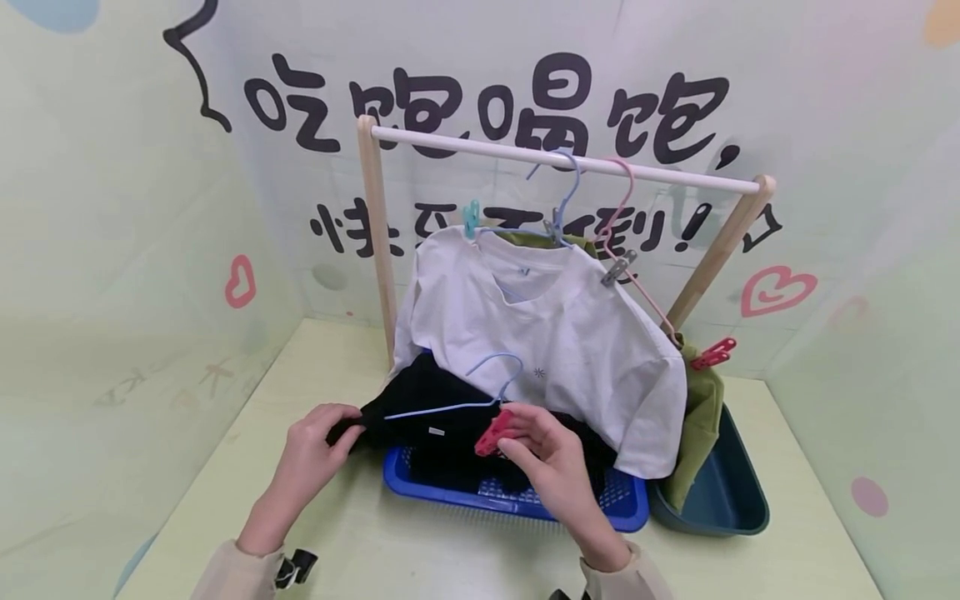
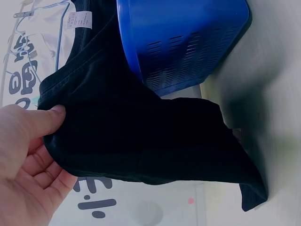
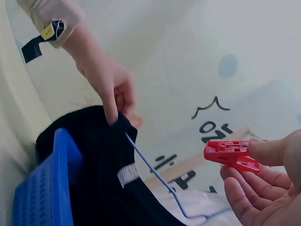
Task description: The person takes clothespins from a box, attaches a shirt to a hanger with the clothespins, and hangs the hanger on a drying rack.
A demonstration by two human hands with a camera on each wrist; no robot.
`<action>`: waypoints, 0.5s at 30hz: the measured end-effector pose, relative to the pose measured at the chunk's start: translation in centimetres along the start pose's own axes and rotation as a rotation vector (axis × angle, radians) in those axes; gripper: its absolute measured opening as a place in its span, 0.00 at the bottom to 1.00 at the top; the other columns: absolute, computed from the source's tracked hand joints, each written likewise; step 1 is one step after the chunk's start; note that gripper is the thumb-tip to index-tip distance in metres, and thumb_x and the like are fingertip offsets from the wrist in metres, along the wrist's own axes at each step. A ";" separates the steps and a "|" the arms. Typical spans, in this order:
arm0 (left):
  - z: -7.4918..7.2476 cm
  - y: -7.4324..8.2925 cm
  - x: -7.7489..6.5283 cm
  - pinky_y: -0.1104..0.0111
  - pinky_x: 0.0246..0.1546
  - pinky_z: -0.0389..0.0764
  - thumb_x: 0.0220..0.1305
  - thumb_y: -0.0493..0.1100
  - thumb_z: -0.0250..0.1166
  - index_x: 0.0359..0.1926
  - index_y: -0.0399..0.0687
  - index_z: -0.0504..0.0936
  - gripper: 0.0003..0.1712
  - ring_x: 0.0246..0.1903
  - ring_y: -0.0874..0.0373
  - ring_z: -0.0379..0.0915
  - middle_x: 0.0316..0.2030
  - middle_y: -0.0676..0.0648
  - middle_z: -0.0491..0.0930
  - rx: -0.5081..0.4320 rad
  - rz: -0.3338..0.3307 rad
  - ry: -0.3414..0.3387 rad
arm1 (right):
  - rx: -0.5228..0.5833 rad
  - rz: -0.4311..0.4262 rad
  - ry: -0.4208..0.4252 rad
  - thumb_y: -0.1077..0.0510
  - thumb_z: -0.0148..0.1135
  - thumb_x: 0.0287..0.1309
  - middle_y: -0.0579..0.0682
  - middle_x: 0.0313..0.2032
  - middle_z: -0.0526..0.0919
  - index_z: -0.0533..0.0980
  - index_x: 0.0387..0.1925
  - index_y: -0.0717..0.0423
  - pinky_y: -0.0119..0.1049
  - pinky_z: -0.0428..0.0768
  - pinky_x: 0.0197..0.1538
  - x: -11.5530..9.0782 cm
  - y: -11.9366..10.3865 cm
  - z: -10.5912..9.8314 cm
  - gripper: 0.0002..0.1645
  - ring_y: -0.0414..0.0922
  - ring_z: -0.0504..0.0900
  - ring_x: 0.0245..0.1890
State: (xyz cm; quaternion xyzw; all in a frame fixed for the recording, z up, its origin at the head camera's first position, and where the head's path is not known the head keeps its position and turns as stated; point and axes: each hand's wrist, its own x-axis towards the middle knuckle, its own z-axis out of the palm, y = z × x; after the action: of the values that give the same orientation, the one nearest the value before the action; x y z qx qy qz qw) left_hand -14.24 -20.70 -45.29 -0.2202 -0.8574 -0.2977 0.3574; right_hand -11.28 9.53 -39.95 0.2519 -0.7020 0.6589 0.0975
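A black garment (image 1: 420, 387) with a white label lies partly over the blue basket. My left hand (image 1: 315, 450) pinches its shoulder between thumb and fingers, and in the left wrist view the cloth (image 2: 117, 136) hangs down from that grip. A light blue hanger (image 1: 442, 409) runs along the neckline, its hook standing up and one arm reaching toward my left fingers. My right hand (image 1: 551, 458) holds a red clothespin (image 3: 228, 149) between thumb and fingers, close to the hanger's neck. The hanger's other arm is hidden behind that hand in the head view.
Behind stands a wooden rack with a white rod (image 1: 465, 147). A white shirt (image 1: 570, 333) hangs there on a blue hanger with clips, a green garment (image 1: 701, 408) on a pink one. Below are a blue basket (image 2: 188, 28) and, at right, a dark teal tub (image 1: 731, 475).
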 end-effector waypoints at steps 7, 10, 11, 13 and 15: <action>-0.3 0.1 0.0 0.66 0.30 0.77 0.32 0.21 0.74 0.29 0.37 0.81 0.19 0.30 0.54 0.78 0.27 0.45 0.81 -0.009 0.006 0.010 | -0.025 -0.113 -0.015 0.70 0.62 0.55 0.59 0.35 0.83 0.74 0.47 0.66 0.35 0.81 0.39 2.3 0.3 4.5 0.17 0.45 0.82 0.35; -0.2 0.2 0.0 0.65 0.29 0.77 0.31 0.21 0.75 0.29 0.37 0.81 0.19 0.30 0.54 0.78 0.27 0.45 0.81 -0.009 0.004 0.015 | -0.072 -0.189 -0.007 0.68 0.63 0.54 0.56 0.34 0.84 0.76 0.45 0.64 0.35 0.81 0.37 3.6 0.7 6.4 0.15 0.45 0.83 0.34; -0.2 0.2 0.0 0.65 0.30 0.77 0.31 0.21 0.75 0.29 0.37 0.81 0.19 0.30 0.54 0.78 0.27 0.45 0.81 -0.008 0.003 0.015 | -0.088 -0.205 -0.005 0.67 0.64 0.54 0.56 0.34 0.84 0.76 0.45 0.63 0.34 0.81 0.37 4.0 0.8 7.0 0.15 0.44 0.83 0.34; -0.2 0.3 0.1 0.66 0.30 0.77 0.31 0.21 0.75 0.29 0.37 0.81 0.19 0.30 0.54 0.78 0.27 0.45 0.81 -0.007 0.000 0.012 | -0.107 -0.222 -0.004 0.66 0.64 0.54 0.54 0.33 0.84 0.77 0.44 0.62 0.33 0.81 0.37 4.8 1.1 7.9 0.14 0.43 0.83 0.33; -0.2 0.3 0.1 0.65 0.30 0.78 0.31 0.22 0.75 0.29 0.38 0.81 0.19 0.30 0.54 0.78 0.27 0.45 0.81 -0.005 -0.001 0.009 | -0.107 -0.227 -0.011 0.66 0.64 0.54 0.54 0.33 0.84 0.77 0.43 0.63 0.33 0.81 0.38 5.4 1.5 8.7 0.13 0.42 0.83 0.33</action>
State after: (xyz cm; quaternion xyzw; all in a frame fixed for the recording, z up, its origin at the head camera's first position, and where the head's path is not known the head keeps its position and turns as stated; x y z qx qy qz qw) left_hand -14.00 -20.66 -45.02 -0.2193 -0.8551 -0.3009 0.3607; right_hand -14.90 -0.12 -39.68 0.3278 -0.7037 0.6039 0.1808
